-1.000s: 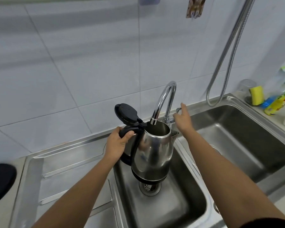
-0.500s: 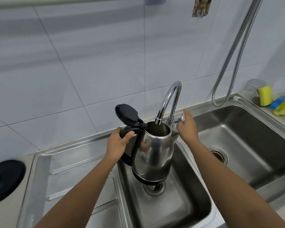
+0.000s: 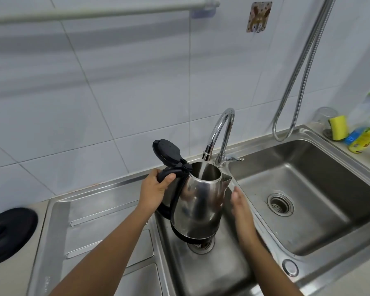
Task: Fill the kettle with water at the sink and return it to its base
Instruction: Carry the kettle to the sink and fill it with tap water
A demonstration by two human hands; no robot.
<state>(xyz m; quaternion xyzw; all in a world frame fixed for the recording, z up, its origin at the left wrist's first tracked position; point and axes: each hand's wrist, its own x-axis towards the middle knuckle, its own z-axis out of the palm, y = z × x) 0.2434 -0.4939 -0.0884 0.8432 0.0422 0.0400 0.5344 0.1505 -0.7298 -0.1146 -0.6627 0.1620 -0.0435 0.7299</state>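
A steel kettle (image 3: 198, 205) with a black handle hangs over the small left basin of the sink (image 3: 229, 272), its black lid (image 3: 166, 152) flipped up. My left hand (image 3: 153, 192) grips the handle. A thin stream of water falls from the curved chrome tap (image 3: 220, 130) into the kettle's open top. My right hand (image 3: 240, 207) hovers flat beside the kettle's right flank, fingers apart, holding nothing, a little blurred. The tap lever (image 3: 233, 159) points right. The round black kettle base (image 3: 10, 235) lies on the counter at far left.
A large right basin (image 3: 320, 189) with a drain lies beside the small one, and a ribbed draining board (image 3: 107, 233) on the left. A metal shower hose (image 3: 297, 82) hangs on the tiled wall. A yellow sponge (image 3: 338, 127) and detergent bottles (image 3: 364, 137) crowd the back right corner.
My right hand has left the tap lever and dropped down beside the kettle. Water now runs from the tap into the kettle. The view has shifted slightly left.
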